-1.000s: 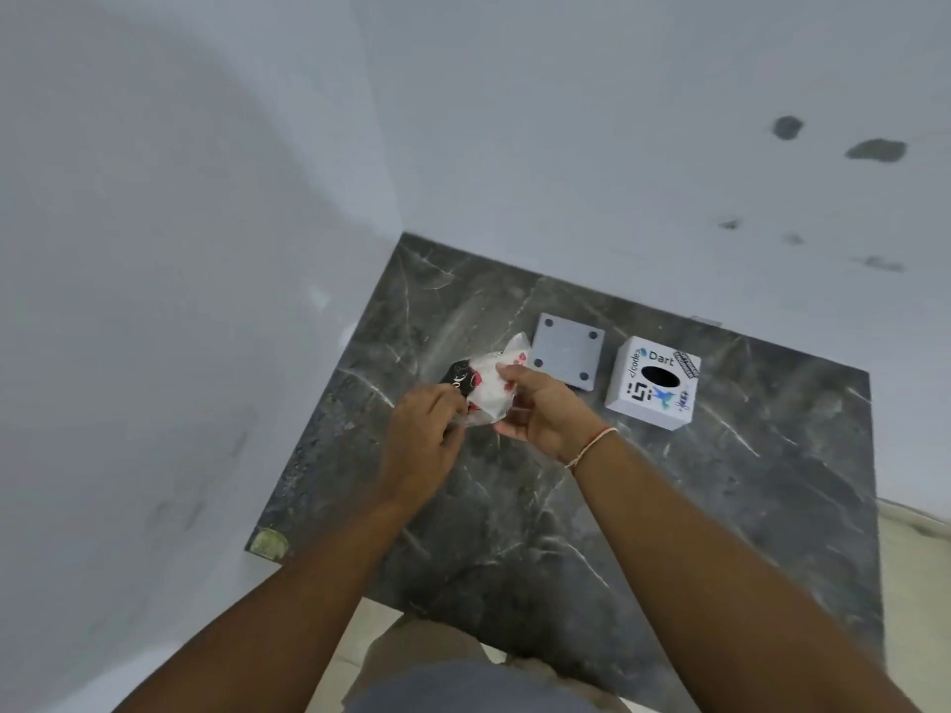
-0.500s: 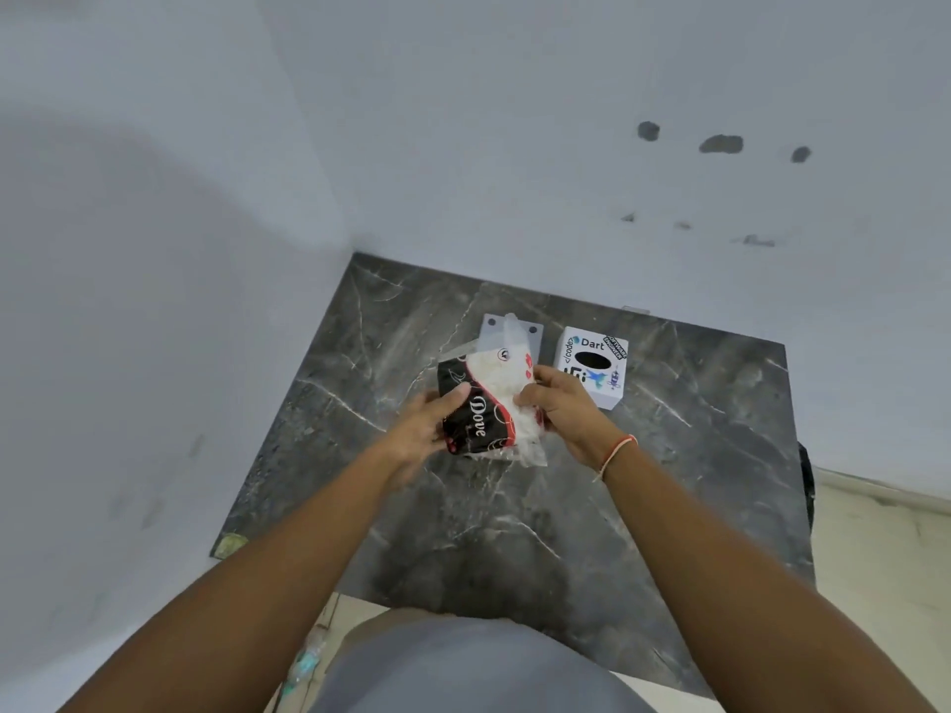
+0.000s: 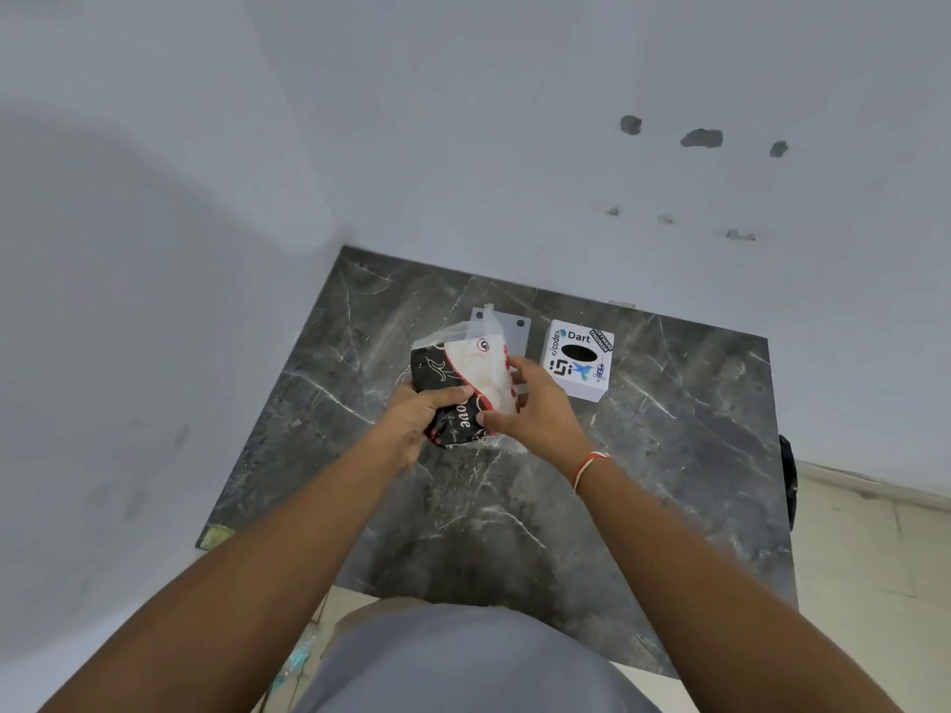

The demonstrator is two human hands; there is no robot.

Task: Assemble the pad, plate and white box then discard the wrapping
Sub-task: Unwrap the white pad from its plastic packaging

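Both hands hold a clear plastic wrapping printed black, red and white, with a white pad showing inside it. My left hand grips the black lower part of the wrapping. My right hand pinches its right edge. Behind the wrapping a flat grey plate with corner holes lies on the dark marble table, partly hidden. To the right of the plate stands the white box with stickers and an oval hole on top.
The table stands in a corner, with white walls on the left and behind. Pale floor shows at the right and near my legs. A dark object hangs off the table's right edge. Something small and greenish sits at the front left corner.
The wrapping has been turned and spread out, so its black printed side faces up. Both hands have shifted their hold on it. The camera view has moved.
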